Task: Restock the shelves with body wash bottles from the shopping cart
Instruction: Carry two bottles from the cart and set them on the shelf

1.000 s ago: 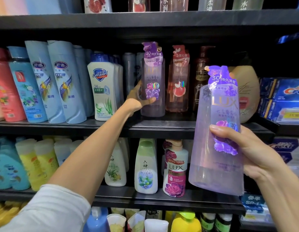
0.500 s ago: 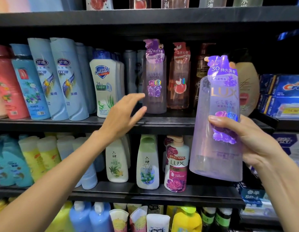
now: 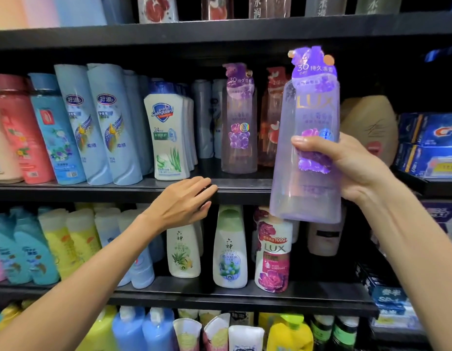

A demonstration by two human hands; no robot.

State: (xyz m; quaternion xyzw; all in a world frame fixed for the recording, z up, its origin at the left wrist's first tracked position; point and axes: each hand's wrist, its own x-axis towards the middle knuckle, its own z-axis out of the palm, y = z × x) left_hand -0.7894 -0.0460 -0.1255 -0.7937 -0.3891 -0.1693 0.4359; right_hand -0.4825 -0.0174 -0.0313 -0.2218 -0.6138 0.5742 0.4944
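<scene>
The left hand, which a second ago was touching the purple bottle on the shelf, is now hanging released with relaxed fingers at the shelf edge in mid-frame, so that bottle seems placed. The right hand is grasping a purple Lux bottle at centre right, higher than before, long axis upright, cap pointing up, leaning slightly; it looks next to go in.

Two purple Lux bottles: one held, one shelved; two hands.
</scene>
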